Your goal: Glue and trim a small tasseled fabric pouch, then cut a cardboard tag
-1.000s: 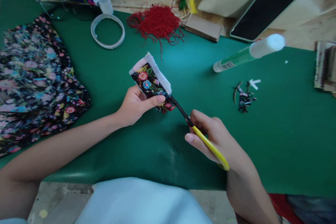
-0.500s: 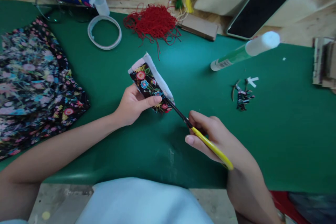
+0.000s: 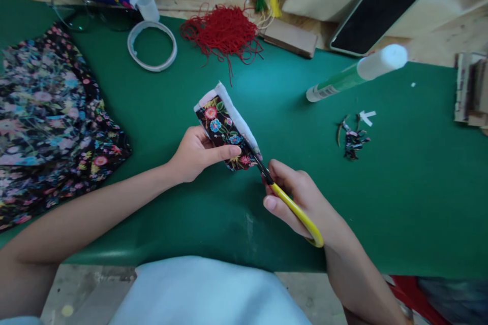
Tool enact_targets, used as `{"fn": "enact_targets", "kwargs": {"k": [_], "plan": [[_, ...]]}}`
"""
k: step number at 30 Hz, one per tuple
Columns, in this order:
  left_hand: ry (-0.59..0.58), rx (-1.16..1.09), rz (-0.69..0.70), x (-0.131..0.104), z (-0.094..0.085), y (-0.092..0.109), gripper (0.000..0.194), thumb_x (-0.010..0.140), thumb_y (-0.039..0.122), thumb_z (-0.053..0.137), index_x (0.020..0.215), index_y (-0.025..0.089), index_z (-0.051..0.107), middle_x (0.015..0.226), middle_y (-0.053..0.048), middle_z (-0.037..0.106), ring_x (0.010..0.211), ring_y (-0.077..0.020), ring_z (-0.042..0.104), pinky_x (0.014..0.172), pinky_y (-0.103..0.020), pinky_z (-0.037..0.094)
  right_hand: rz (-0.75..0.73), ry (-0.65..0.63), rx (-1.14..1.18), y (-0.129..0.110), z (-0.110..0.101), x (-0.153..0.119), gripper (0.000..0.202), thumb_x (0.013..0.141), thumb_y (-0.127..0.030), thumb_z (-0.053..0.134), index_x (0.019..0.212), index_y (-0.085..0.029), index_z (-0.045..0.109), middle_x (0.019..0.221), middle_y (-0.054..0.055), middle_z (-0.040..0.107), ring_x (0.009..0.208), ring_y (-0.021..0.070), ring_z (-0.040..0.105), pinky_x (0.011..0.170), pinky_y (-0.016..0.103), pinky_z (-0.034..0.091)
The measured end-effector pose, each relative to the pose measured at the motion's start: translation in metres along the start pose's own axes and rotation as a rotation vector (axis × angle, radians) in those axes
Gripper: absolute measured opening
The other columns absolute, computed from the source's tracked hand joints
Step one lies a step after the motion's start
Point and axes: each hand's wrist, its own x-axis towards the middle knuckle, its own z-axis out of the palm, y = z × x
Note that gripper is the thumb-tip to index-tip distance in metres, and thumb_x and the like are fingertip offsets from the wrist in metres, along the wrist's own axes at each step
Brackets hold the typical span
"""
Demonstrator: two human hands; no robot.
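Note:
My left hand (image 3: 200, 155) pinches a small rectangular piece of black floral fabric (image 3: 219, 124), thumb on top and fingers behind it. A pale white edging shows along its upper and right sides. My right hand (image 3: 299, 198) is closed around yellow-handled scissors (image 3: 292, 205). Their dark blades lie at the fabric's lower right part, along the line where the print meets the white edge. How far the blades are apart, I cannot tell. Both hands are held above the green tabletop (image 3: 229, 223).
Floral cloth (image 3: 57, 127) spreads at the left. A tape roll (image 3: 152, 46), red threads (image 3: 223, 33) and a cardboard strip (image 3: 290, 38) lie at the back. To the right are a glue stick (image 3: 354, 73), fabric scraps (image 3: 354, 137) and a dark-screened device (image 3: 392, 2).
My left hand and the fabric have shifted slightly right and toward me. The scissors' handles have swung a little left, with the blades still at the fabric's right side.

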Motion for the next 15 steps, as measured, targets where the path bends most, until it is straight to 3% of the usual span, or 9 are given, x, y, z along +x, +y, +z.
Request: {"fn": "enact_targets", "kwargs": {"k": [8,15], "plan": [[-0.069,0.014,-0.054,0.0006,-0.001,0.0039,0.031,0.061,0.036,0.092,0.076,0.014,0.076,0.081,-0.003,0.078,0.073,-0.0166,0.073,0.073,-0.029,0.063,-0.034,0.0,0.048,0.005,0.0032,0.0003,0.051,0.087,-0.069,0.055,0.079,-0.022,0.037,0.058,-0.008,0.038,0.047,0.0068,0.028,0.043,0.024,0.019],[-0.088,-0.023,-0.055,0.0009,-0.0004,0.0055,0.027,0.061,0.033,0.092,0.074,0.015,0.077,0.08,-0.003,0.079,0.072,-0.0167,0.074,0.072,-0.028,0.064,-0.066,-0.02,0.056,0.007,0.0033,0.0014,0.061,0.083,-0.082,0.046,0.079,-0.022,0.037,0.059,-0.006,0.043,0.049,0.0075,0.03,0.044,0.026,0.02]]}}
